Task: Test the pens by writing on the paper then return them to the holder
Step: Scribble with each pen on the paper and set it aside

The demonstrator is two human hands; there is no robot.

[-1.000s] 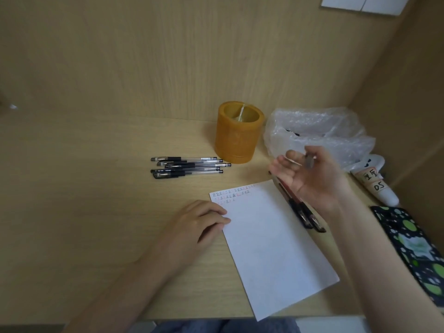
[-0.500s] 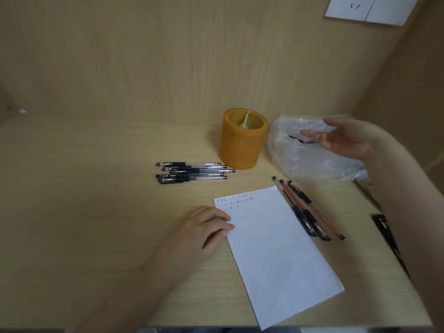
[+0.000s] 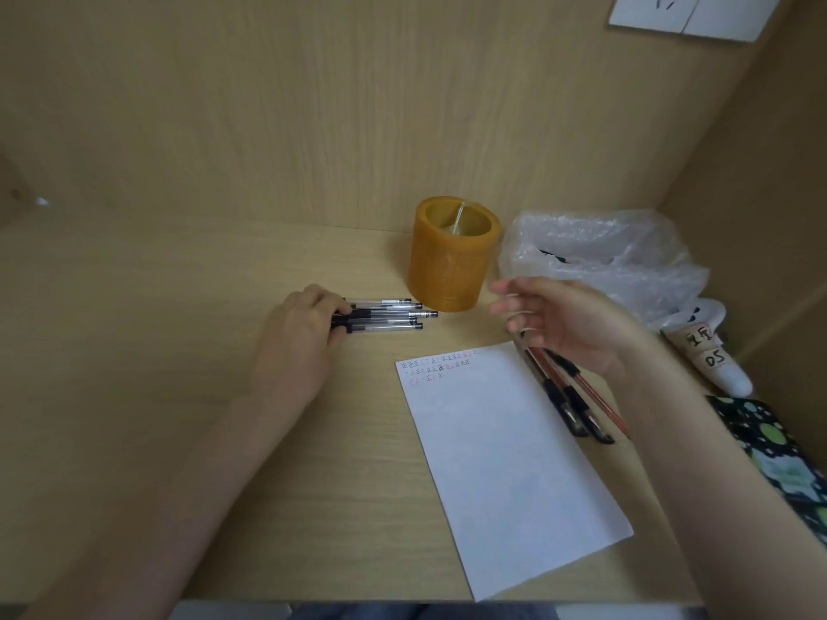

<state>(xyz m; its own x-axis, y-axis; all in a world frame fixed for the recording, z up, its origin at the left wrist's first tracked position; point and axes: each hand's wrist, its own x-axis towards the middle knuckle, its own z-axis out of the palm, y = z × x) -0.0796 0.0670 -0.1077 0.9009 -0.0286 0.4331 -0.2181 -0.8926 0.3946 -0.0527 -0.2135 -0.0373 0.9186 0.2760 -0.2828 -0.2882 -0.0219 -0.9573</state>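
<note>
An orange cylindrical pen holder (image 3: 452, 261) stands at the back of the wooden desk. Just left of it lie several clear black-capped pens (image 3: 389, 315) side by side. My left hand (image 3: 300, 337) lies on their left ends with its fingers curled over them. A white sheet of paper (image 3: 501, 463) lies in front, with small red and black marks along its top edge. Three pens, black and red (image 3: 568, 396), lie along the paper's right edge. My right hand (image 3: 568, 324) hovers above their far ends, blurred, fingers apart and holding nothing.
A crumpled clear plastic bag (image 3: 604, 257) sits right of the holder. A white tube with writing (image 3: 711, 351) and a dark case with green spots (image 3: 769, 445) lie at the right edge. Wooden walls close the back and right, with a white socket (image 3: 684, 13) up high.
My left hand left the paper's corner and moved up-left onto the black pens. My right hand went back to the plastic bag, then came forward to hover over the pens by the paper.
</note>
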